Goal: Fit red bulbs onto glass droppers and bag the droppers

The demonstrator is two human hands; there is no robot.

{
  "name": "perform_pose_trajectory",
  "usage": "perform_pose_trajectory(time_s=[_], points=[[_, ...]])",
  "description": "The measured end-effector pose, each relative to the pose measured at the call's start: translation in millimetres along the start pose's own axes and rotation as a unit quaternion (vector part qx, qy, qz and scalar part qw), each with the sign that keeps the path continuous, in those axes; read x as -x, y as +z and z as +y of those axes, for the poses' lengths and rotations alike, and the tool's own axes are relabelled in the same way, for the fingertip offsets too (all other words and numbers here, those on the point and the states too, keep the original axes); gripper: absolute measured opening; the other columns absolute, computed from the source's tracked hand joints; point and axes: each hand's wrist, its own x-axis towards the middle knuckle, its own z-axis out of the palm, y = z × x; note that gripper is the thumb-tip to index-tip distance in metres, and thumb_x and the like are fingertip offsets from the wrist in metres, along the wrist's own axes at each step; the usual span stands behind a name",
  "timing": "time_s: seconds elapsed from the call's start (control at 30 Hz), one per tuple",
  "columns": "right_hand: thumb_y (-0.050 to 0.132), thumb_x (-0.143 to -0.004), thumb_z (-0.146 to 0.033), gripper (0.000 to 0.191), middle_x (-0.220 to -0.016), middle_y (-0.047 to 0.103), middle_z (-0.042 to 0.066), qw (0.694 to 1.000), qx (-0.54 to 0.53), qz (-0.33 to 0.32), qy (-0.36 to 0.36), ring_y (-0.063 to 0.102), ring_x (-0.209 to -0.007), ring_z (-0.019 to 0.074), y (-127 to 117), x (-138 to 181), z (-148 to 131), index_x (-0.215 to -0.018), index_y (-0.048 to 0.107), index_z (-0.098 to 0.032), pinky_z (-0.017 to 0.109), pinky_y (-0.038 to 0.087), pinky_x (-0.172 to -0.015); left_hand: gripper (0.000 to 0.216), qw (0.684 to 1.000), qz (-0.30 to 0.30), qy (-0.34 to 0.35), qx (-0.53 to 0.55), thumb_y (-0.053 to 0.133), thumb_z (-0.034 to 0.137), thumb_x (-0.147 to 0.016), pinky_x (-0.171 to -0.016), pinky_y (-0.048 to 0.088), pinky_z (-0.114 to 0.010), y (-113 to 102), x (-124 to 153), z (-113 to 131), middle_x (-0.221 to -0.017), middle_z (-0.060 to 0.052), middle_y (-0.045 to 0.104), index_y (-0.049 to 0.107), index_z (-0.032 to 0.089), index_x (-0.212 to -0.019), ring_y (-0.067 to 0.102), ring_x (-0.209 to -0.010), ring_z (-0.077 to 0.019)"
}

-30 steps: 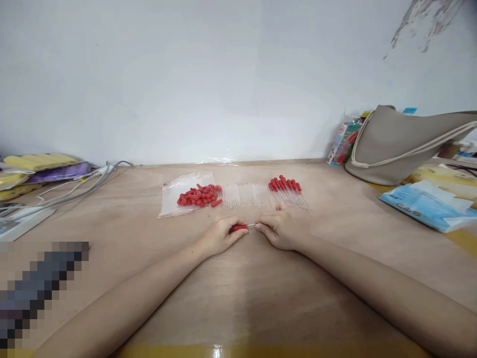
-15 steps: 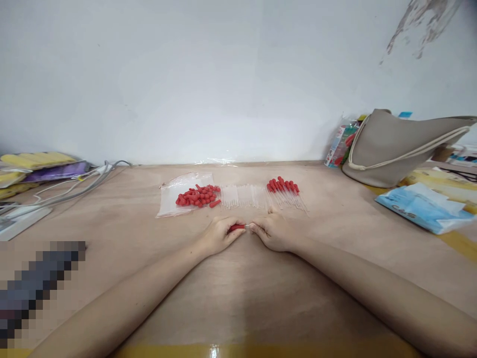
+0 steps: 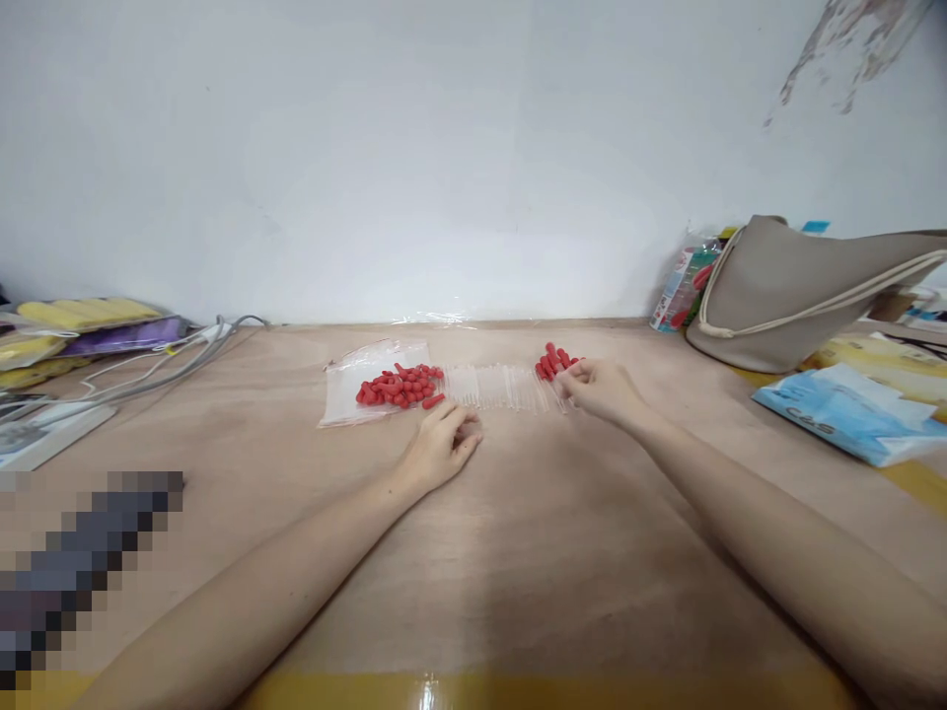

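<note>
Tan plywood table — red caps, white wall.

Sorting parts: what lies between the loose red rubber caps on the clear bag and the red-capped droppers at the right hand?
A row of thin clear tubes, shown in the head view.

Caps left of tubes; handbag far right; cables far left.

The scene is brightly and evenly lit from above; faint, soft shadows are cast under the forearms. A glare is seen on the glossy table edge, well nearer than the left hand. Lines are bowed toward the borders, and a patch far left of that hand is pixelated.
</note>
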Motion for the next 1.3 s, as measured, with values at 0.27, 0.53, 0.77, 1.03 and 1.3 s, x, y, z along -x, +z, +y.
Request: perform_pose_trajectory(time_s=[0.27, 0.53, 0.77, 1.03, 1.3], points=[[0.051, -0.071, -0.041, 0.026, -0.073, 0.063, 0.008, 0.976, 0.14, 0.079, 0.145, 0.057, -0.069, 0.0197, -4, -33, 29, -0.071, 0.064, -0.018, 0.028, 0.034, -0.057, 0.008, 1.0, -0.019, -0.007, -0.014, 0.05, 0.018, -0.078, -0.062, 0.045, -0.024, 0, -1, -2, -0.079, -0.003, 0.053, 0.056, 0.016, -0.083, 0.052, -0.068, -0.0113], [0.049, -0.072, -0.044, 0.027, -0.074, 0.063, 0.006, 0.98, 0.164, 0.092, 0.065, 0.057, -0.072, 0.0208, 13, -23, 12, -0.072, 0.062, -0.021, 0.031, 0.036, -0.064, 0.008, 0.999, -0.02, -0.019, -0.019, 0.051, 0.02, -0.078, -0.063, 0.045, -0.026, 4, -2, -1, -0.079, -0.003, 0.055, 0.057, 0.017, -0.081, 0.053, -0.07, -0.0133], [0.051, -0.069, -0.026, 0.014, -0.07, 0.06, 0.008, 0.975, 0.217, 0.016, 0.042, 0.054, -0.081, 0.0239, 38, -26, -18, -0.06, 0.059, -0.018, 0.038, 0.033, -0.073, 0.009, 0.994, 0.034, -0.02, -0.103, 0.053, 0.024, -0.076, -0.07, 0.043, -0.031, 2, -5, -6, -0.08, -0.005, 0.052, 0.058, 0.017, -0.079, 0.049, -0.078, -0.0177], [0.053, -0.063, -0.017, 0.003, -0.079, 0.06, 0.011, 0.975, 0.209, -0.001, 0.073, 0.053, -0.089, 0.0286, 42, -36, -23, -0.061, 0.055, -0.017, 0.043, 0.03, -0.077, 0.015, 0.946, 0.128, -0.087, -0.285, 0.055, 0.031, -0.075, -0.071, 0.038, -0.038, -16, -14, -40, -0.082, -0.008, 0.049, 0.064, 0.019, -0.077, 0.044, -0.082, -0.0242], [0.043, -0.08, -0.029, 0.017, -0.072, 0.06, 0.007, 0.991, 0.116, 0.022, -0.066, 0.055, -0.068, 0.0185, 32, -4, -21, -0.071, 0.052, -0.018, 0.028, 0.035, -0.059, 0.012, 0.946, 0.12, -0.081, -0.29, 0.052, 0.029, -0.078, -0.074, 0.037, -0.04, -16, -13, -36, -0.087, -0.009, 0.053, 0.058, 0.018, -0.081, 0.045, -0.086, -0.0255]])
